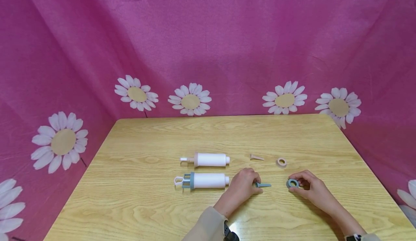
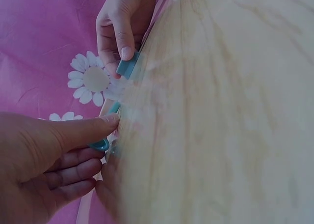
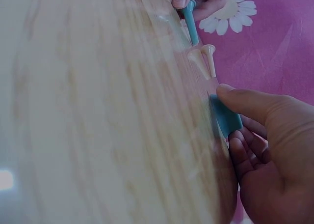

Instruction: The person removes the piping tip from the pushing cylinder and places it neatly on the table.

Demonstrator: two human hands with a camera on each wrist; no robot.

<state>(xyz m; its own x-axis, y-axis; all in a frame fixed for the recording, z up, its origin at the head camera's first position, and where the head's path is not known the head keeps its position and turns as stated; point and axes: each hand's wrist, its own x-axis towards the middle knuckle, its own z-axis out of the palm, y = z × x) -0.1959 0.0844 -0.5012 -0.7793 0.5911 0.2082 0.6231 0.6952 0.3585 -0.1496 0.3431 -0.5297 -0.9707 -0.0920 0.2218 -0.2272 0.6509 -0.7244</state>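
My left hand [image 1: 242,184] pinches a small teal nozzle [image 1: 265,185] by its wide end, and the narrow tip points right. In the left wrist view the thumb lies over that nozzle [image 2: 100,145], low at the tabletop. Further right, my right hand [image 1: 312,189] holds a teal ring [image 1: 288,185] between thumb and fingers, its hole facing up. Seen from the right wrist, the ring [image 3: 226,117] shows its smooth side wall. Left of my left hand lies a white syringe-like tube [image 1: 209,180] with a teal collar and a looped white handle.
Behind lies a second white tube [image 1: 212,159] with a beige collar. A beige nozzle [image 1: 258,157] and a beige ring [image 1: 278,163] lie to its right on the wooden table [image 1: 146,212]. Pink cloth [image 1: 208,24] with daisies hangs around the table.
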